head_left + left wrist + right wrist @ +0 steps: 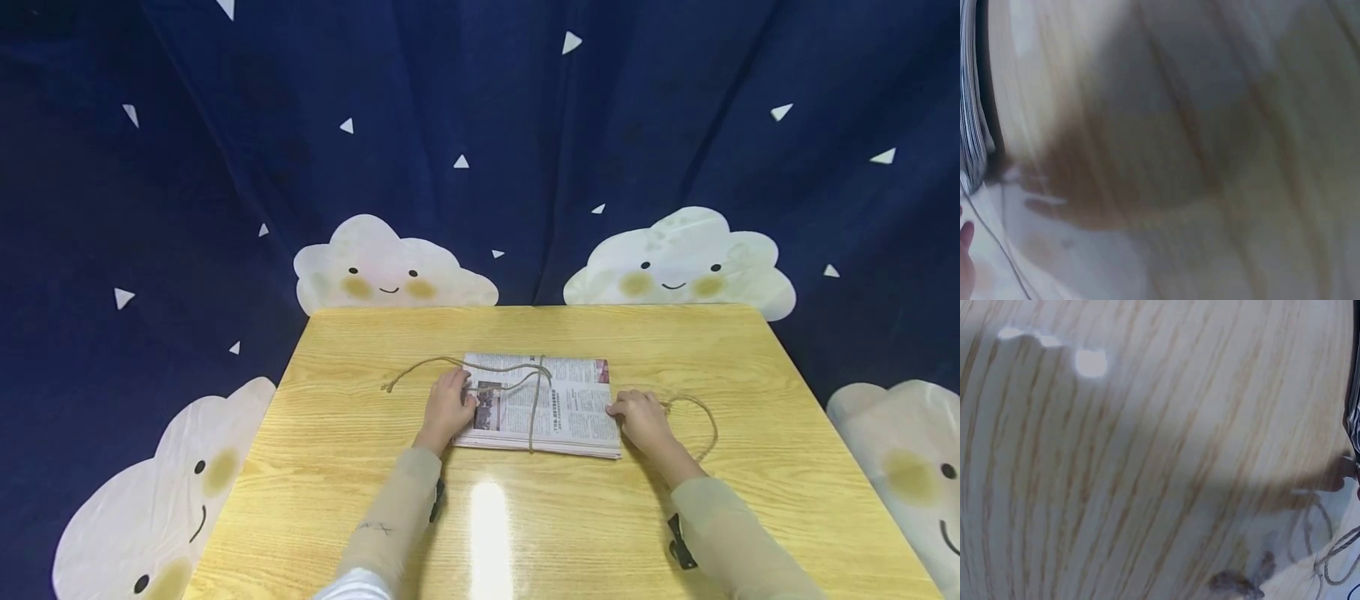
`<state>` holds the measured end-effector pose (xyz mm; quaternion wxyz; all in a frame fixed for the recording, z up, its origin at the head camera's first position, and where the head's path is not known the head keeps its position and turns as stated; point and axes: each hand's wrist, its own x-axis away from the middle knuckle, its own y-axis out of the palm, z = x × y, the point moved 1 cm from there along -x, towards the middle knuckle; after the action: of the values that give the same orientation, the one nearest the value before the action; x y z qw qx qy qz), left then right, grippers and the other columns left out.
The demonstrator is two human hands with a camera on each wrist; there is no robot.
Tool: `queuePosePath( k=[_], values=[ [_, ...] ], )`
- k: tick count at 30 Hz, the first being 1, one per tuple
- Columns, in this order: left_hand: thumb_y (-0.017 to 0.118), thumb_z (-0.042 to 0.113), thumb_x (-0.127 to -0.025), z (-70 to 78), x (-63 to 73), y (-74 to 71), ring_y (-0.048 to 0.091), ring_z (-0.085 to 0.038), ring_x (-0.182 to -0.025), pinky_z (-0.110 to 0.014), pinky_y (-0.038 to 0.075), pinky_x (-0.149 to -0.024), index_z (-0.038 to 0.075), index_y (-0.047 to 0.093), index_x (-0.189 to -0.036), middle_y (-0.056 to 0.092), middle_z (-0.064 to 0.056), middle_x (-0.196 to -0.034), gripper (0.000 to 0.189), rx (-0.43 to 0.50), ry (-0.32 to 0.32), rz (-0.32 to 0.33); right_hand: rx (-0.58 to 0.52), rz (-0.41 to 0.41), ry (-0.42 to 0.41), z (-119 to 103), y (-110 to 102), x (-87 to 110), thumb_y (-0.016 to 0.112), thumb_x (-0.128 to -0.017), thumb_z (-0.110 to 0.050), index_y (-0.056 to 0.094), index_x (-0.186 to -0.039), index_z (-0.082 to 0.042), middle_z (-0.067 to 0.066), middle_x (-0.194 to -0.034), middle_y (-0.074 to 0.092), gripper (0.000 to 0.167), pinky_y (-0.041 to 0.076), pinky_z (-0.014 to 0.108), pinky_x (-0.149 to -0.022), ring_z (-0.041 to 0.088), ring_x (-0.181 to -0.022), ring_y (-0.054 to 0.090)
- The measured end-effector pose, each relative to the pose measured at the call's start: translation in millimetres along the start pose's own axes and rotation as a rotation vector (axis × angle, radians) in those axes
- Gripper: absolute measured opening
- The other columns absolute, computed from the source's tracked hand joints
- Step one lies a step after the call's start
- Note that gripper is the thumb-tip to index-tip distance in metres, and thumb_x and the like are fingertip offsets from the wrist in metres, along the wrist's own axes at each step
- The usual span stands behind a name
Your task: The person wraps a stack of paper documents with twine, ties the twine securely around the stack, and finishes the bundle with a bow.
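A stack of folded newspapers (573,400) lies flat on the wooden table, with twine (534,408) running across its middle from back to front. From that crossing, loose strands lead left over the paper, one ending on the table. My left hand (446,408) holds the stack's left edge, thumb toward the printed top. At the opposite edge, my right hand (641,419) pinches the paper near its corner. More twine (708,417) curves over the table beyond the right hand. Both wrist views show mostly tabletop, with the stack's layered edge (969,119) at one side.
The wooden table (360,333) reflects a bright light near its front. Behind it hangs a dark blue curtain (510,125) with white triangles and smiling cloud shapes (678,267). A dark strap (678,542) is at the right wrist.
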<state>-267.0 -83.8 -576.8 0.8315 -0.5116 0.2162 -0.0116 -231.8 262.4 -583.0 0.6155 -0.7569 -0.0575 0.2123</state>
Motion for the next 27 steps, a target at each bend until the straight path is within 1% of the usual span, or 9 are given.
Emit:
queuePosePath(
  k=[3, 5, 7, 10, 13, 17, 21, 24, 27],
  values=[
    [0.064, 0.008, -0.084, -11.8, 2.4, -3.8, 0.058, -0.026, -0.094, -0.036, 0.049, -0.083, 0.000, 0.067, -0.094, 0.060, -0.012, -0.099, 0.013, 0.048, 0.030, 0.036, -0.009, -0.004, 0.007, -0.3, -0.6, 0.6, 0.068, -0.074, 0.003, 0.073, -0.082, -0.007, 0.003, -0.075, 0.059, 0.014, 0.045, 0.044, -0.076, 0.025, -0.076, 0.057],
    [0.065, 0.007, -0.083, -14.6, 1.5, -5.0, 0.060, -0.024, -0.085, -0.033, 0.052, -0.076, 0.001, 0.070, -0.089, 0.061, -0.009, -0.090, 0.010, 0.072, 0.046, 0.033, -0.010, -0.006, 0.008, -0.3, -0.7, 0.9, 0.068, -0.074, 0.004, 0.073, -0.083, -0.006, 0.003, -0.075, 0.059, 0.014, 0.045, 0.045, -0.077, 0.025, -0.076, 0.057],
    [0.066, 0.008, -0.082, -14.1, 0.0, -5.1, 0.060, -0.023, -0.083, -0.032, 0.052, -0.076, 0.002, 0.070, -0.091, 0.063, -0.008, -0.088, 0.011, 0.095, 0.051, 0.017, -0.008, -0.003, 0.011, -0.4, -0.8, 1.1, 0.068, -0.073, 0.004, 0.073, -0.083, -0.006, 0.003, -0.075, 0.059, 0.015, 0.045, 0.045, -0.078, 0.025, -0.077, 0.057],
    [0.067, 0.008, -0.081, -8.4, -2.7, -5.0, 0.061, -0.022, -0.080, -0.032, 0.052, -0.074, 0.003, 0.068, -0.090, 0.065, -0.008, -0.085, 0.010, 0.116, 0.061, 0.005, -0.007, 0.003, 0.014, -0.4, -0.2, 0.8, 0.069, -0.073, 0.004, 0.073, -0.082, -0.006, 0.004, -0.075, 0.059, 0.015, 0.045, 0.045, -0.078, 0.026, -0.077, 0.058],
    [0.068, 0.007, -0.079, -4.0, -2.4, -1.8, 0.060, -0.020, -0.078, -0.031, 0.051, -0.073, 0.004, 0.067, -0.085, 0.066, -0.006, -0.082, 0.006, 0.106, 0.079, -0.004, -0.020, 0.005, 0.021, -0.9, 0.5, 0.8, 0.068, -0.073, 0.005, 0.073, -0.082, -0.006, 0.004, -0.076, 0.060, 0.014, 0.045, 0.046, -0.079, 0.027, -0.077, 0.058],
    [0.066, 0.005, -0.080, -1.8, 1.6, 5.3, 0.060, -0.019, -0.083, -0.028, 0.051, -0.077, 0.004, 0.071, -0.084, 0.065, -0.005, -0.085, 0.006, 0.079, 0.089, -0.055, -0.034, -0.010, 0.035, -1.7, 1.0, 1.4, 0.066, -0.072, 0.009, 0.073, -0.083, -0.005, 0.005, -0.079, 0.061, 0.019, 0.045, 0.048, -0.082, 0.028, -0.081, 0.059],
    [0.062, 0.003, -0.083, -0.9, 5.5, 9.0, 0.060, -0.022, -0.091, -0.029, 0.050, -0.083, 0.002, 0.071, -0.091, 0.062, -0.008, -0.093, 0.012, 0.078, 0.116, -0.110, -0.034, -0.019, 0.038, -2.4, -0.2, 2.0, 0.065, -0.069, 0.012, 0.072, -0.085, -0.005, 0.004, -0.077, 0.059, 0.025, 0.045, 0.047, -0.079, 0.026, -0.079, 0.058],
    [0.058, 0.003, -0.087, -1.0, 8.2, 8.0, 0.058, -0.025, -0.097, -0.032, 0.049, -0.088, 0.001, 0.069, -0.099, 0.061, -0.010, -0.100, 0.017, 0.081, 0.125, -0.146, -0.041, -0.023, 0.035, -2.3, -0.7, 1.3, 0.065, -0.070, 0.009, 0.072, -0.085, -0.005, 0.002, -0.073, 0.056, 0.021, 0.044, 0.044, -0.075, 0.023, -0.073, 0.055],
    [0.054, 0.001, -0.089, -2.1, 11.1, 5.1, 0.057, -0.027, -0.103, -0.034, 0.046, -0.093, 0.001, 0.066, -0.107, 0.061, -0.011, -0.106, 0.022, 0.102, 0.111, -0.185, -0.054, -0.035, 0.041, -2.3, -0.4, -0.5, 0.065, -0.073, 0.004, 0.072, -0.085, -0.003, 0.002, -0.072, 0.055, 0.015, 0.044, 0.045, -0.075, 0.022, -0.071, 0.054]
  ],
)
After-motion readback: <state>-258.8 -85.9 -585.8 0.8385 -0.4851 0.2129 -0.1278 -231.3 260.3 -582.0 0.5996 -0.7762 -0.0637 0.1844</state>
